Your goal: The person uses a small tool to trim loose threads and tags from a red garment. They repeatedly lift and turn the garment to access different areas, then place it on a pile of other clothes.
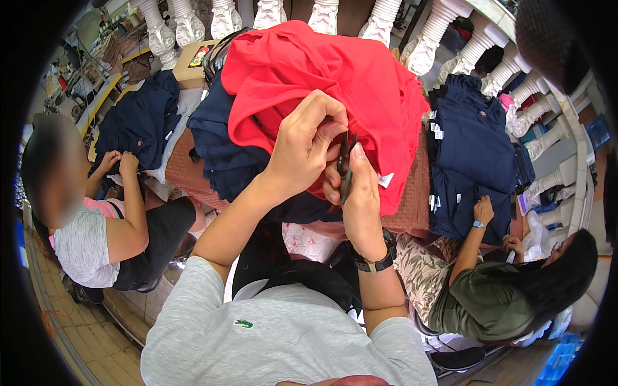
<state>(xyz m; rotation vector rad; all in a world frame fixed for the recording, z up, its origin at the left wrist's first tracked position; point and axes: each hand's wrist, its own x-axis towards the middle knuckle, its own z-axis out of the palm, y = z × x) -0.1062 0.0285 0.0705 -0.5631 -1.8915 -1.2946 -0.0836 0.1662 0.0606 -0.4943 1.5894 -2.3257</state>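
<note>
A heap of red cloth garments [360,77] lies in front of me, on top of folded navy garments [222,138]. Over the red cloth my left hand [309,141] is closed in a pinch, its thumb and forefinger pressed together. What sits in that pinch is too small to make out. Just beside it, my right hand [362,199] grips dark thread snips [346,168], whose tips point up close to the left fingertips. A white label [385,180] shows on the red cloth by my right hand.
A brown-covered table [412,209] bears the heap. To the left a person [96,231] handles navy cloth [138,122]; at the right another person [496,289] touches navy garments [473,154] with white labels. A white balustrade [270,13] and a cardboard box [191,66] stand behind.
</note>
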